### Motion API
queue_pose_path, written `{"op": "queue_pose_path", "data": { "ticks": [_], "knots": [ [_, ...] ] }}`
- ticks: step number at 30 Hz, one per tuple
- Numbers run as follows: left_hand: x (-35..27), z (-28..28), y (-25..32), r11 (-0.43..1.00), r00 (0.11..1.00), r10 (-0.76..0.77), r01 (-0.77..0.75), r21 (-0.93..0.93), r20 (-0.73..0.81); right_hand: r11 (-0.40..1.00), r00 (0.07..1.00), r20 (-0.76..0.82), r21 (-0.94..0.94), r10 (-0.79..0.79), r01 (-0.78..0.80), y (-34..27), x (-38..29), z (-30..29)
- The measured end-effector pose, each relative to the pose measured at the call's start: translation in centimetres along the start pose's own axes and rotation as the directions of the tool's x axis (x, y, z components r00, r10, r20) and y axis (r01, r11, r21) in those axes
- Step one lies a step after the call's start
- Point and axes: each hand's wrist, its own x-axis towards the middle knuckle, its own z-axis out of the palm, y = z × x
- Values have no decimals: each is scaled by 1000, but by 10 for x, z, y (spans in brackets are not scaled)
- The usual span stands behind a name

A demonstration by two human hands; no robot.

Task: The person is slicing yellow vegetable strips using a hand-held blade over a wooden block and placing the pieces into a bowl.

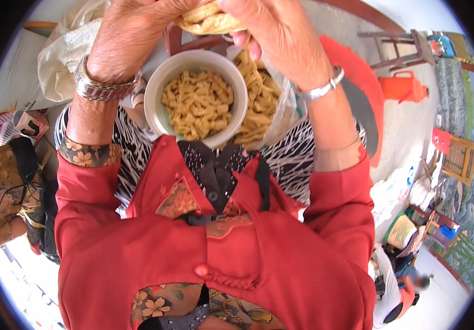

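Both my hands are raised at the top of the view, holding a bundle of soft, tan, folded food strips (pixel 212 22) between them. My left hand (pixel 138 29), with a metal watch at the wrist, grips its left end. My right hand (pixel 278 41), with a silver bangle, is on its right end; some fingertips are hidden, and a strip hangs below it. Beneath my hands, a whitish bowl (pixel 151 97) holds many short cut tan pieces (pixel 197 105). To its right, a clear plastic bag (pixel 288 105) lies open around longer tan strips (pixel 257 111).
White woven sacks (pixel 69 57) stand at the left, near a person (pixel 10 194) in patterned clothing. On the right are a red seat-like object (pixel 369 82), a red-orange jug (pixel 404 87) and a wooden stool (pixel 402 49). Another person (pixel 406 284) is at the lower right.
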Motion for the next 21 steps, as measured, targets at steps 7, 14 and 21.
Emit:
{"op": "queue_pose_path", "data": {
  "ticks": [7,14,21],
  "knots": [
    [5,-15,-1,998,999,-19,17,54,41,999,999,42,35,-5,4,29,35,-20],
    [0,-27,-21,761,970,127,-228,608,206,909,990,59,394,126,-139,72,35,-5],
    [-2,-20,-32,799,1000,25,-27,601,11,931,987,2,331,163,-154,76,31,2]
  ]
}}
